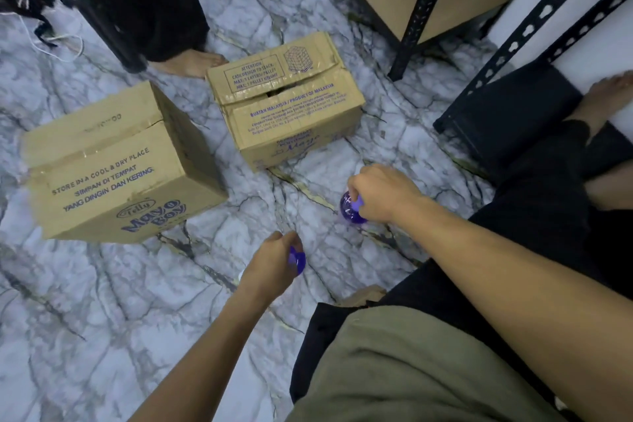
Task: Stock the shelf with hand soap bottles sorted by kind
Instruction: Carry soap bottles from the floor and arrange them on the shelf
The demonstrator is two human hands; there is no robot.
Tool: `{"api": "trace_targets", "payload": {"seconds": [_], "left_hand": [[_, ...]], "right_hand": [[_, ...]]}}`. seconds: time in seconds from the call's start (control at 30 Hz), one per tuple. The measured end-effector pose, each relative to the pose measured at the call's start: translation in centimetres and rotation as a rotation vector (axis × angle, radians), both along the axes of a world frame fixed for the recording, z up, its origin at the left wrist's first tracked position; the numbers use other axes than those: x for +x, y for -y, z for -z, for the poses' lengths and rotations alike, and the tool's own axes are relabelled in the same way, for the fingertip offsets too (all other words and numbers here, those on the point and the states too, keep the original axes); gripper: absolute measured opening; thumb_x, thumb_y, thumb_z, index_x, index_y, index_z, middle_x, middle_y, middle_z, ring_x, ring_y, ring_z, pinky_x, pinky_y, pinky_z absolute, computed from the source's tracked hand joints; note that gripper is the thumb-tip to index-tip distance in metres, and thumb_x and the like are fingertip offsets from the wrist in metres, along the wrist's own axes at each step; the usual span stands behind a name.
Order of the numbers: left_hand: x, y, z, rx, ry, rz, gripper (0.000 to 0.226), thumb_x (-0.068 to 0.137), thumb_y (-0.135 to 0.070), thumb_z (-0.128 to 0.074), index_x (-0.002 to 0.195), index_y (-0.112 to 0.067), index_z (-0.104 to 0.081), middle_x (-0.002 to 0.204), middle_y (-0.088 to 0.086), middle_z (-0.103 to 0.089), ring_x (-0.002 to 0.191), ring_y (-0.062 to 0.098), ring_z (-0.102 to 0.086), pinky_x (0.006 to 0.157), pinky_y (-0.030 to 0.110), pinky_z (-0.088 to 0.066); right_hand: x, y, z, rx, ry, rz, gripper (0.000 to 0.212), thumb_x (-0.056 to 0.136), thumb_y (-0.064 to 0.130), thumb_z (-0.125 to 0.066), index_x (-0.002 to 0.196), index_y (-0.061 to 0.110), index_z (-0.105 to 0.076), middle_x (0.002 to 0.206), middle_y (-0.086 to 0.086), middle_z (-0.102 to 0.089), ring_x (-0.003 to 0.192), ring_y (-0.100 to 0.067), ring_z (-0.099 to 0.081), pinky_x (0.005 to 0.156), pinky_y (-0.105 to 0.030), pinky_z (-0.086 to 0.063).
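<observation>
The right hand [380,193] grips a translucent purple plastic soap bottle [350,210] from above, fingers curled round its top, low over the grey-veined marble floor [239,209]. The left hand [274,259], nearer and further left, grips a second purple soap bottle [297,260]. Two closed brown cardboard boxes [120,164] [284,99] sit beyond, left of the black slotted-steel shelf frame [424,7].

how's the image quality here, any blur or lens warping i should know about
Head view: wide-angle warping bends the shelf frame and splays the two cardboard boxes outward; light is dim and bluish, with soft shadows; the purple bottle gripped by the right hand and the one in the left hand are slightly smeared; box print stays readable.
</observation>
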State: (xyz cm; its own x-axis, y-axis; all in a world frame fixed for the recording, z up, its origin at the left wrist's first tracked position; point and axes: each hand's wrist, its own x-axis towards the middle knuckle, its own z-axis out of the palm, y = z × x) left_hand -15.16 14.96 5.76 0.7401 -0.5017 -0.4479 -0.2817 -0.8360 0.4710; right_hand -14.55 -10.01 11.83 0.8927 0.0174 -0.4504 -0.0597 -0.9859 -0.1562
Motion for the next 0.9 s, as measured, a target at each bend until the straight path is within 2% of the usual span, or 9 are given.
{"api": "trace_targets", "payload": {"seconds": [0.13, 0.33, 0.43, 0.53, 0.57, 0.63, 0.7, 0.8, 0.9], "left_hand": [[1.6, 1.9, -3.6, -0.083, 0.049, 0.072, 0.03, 0.079, -0.005, -0.064, 0.104, -0.019, -0.057, 0.099, 0.003, -0.054, 0.084, 0.024, -0.057, 0.066, 0.034, -0.052], [4.5, 6.5, -10.9, -0.15, 0.185, 0.256, 0.035, 0.076, -0.01, -0.067, 0.107, -0.021, -0.057, 0.087, -0.002, -0.056, 0.077, 0.021, -0.055, 0.066, 0.033, -0.05], [5.6, 9.1, -15.2, -0.204, 0.238, 0.332, 0.033, 0.074, -0.01, -0.065, 0.104, -0.022, -0.059, 0.075, -0.009, -0.05, 0.073, 0.019, -0.051, 0.065, 0.032, -0.048], [6.4, 11.2, -19.4, -0.33, 0.296, 0.402, 0.031, 0.071, -0.007, -0.068, 0.097, -0.022, -0.061, 0.069, -0.014, -0.049, 0.065, 0.0, -0.051, 0.056, 0.011, -0.035], [6.5, 11.9, -20.9, -0.361, 0.3, 0.423, 0.03, 0.071, -0.006, -0.068, 0.095, -0.022, -0.061, 0.066, -0.013, -0.05, 0.061, -0.004, -0.05, 0.053, 0.01, -0.034], [6.7, 13.4, -23.8, -0.386, 0.316, 0.452, 0.027, 0.073, -0.007, -0.068, 0.092, -0.024, -0.06, 0.068, -0.007, -0.054, 0.057, 0.0, -0.048, 0.052, 0.014, -0.033], [6.8, 14.9, -26.6, -0.419, 0.354, 0.489, 0.025, 0.074, -0.01, -0.069, 0.091, -0.027, -0.062, 0.072, -0.003, -0.058, 0.058, 0.006, -0.047, 0.054, 0.018, -0.037], [6.3, 17.2, -31.0, -0.479, 0.45, 0.567, 0.022, 0.074, -0.012, -0.073, 0.088, -0.027, -0.066, 0.07, -0.005, -0.06, 0.064, 0.006, -0.053, 0.055, 0.013, -0.038], [5.2, 19.5, -35.6, -0.555, 0.522, 0.644, 0.02, 0.073, -0.014, -0.075, 0.084, -0.029, -0.068, 0.067, -0.008, -0.061, 0.067, 0.003, -0.056, 0.058, 0.01, -0.04]], "right_hand": [[0.1, 1.7, -4.2, 0.078, 0.058, 0.088, 0.018, 0.081, 0.019, -0.063, 0.097, 0.027, -0.066, 0.105, -0.003, -0.063, 0.096, -0.028, -0.061, 0.07, -0.03, -0.044], [-0.4, 4.9, -12.2, 0.134, 0.139, 0.195, 0.013, 0.074, 0.023, -0.069, 0.084, 0.03, -0.067, 0.077, 0.012, -0.055, 0.074, -0.014, -0.057, 0.051, -0.026, -0.036], [-1.4, 6.7, -16.1, 0.084, 0.216, 0.177, 0.013, 0.075, 0.025, -0.067, 0.086, 0.032, -0.065, 0.08, 0.012, -0.055, 0.076, -0.013, -0.056, 0.051, -0.027, -0.034], [-2.8, 8.6, -20.1, 0.053, 0.297, 0.187, 0.015, 0.076, 0.023, -0.066, 0.087, 0.032, -0.065, 0.078, 0.013, -0.056, 0.076, -0.013, -0.057, 0.051, -0.026, -0.034], [-3.4, 9.3, -21.4, 0.051, 0.319, 0.199, 0.015, 0.075, 0.021, -0.066, 0.086, 0.032, -0.065, 0.077, 0.013, -0.057, 0.076, -0.013, -0.058, 0.052, -0.027, -0.039], [-4.7, 10.6, -24.1, 0.05, 0.369, 0.232, 0.014, 0.075, 0.02, -0.065, 0.084, 0.032, -0.065, 0.078, 0.012, -0.059, 0.078, -0.012, -0.059, 0.061, -0.034, -0.051], [-6.3, 11.7, -26.9, 0.043, 0.422, 0.264, 0.013, 0.076, 0.019, -0.063, 0.083, 0.031, -0.065, 0.074, 0.014, -0.058, 0.073, -0.007, -0.057, 0.068, -0.04, -0.055], [-8.9, 12.8, -31.3, -0.002, 0.508, 0.311, 0.012, 0.078, 0.016, -0.062, 0.082, 0.027, -0.065, 0.061, 0.013, -0.05, 0.061, -0.003, -0.05, 0.065, -0.038, -0.052], [-11.7, 13.5, -35.6, -0.05, 0.595, 0.366, 0.01, 0.081, 0.017, -0.063, 0.086, 0.024, -0.068, 0.065, 0.013, -0.051, 0.064, -0.002, -0.05, 0.061, -0.029, -0.041]]}}
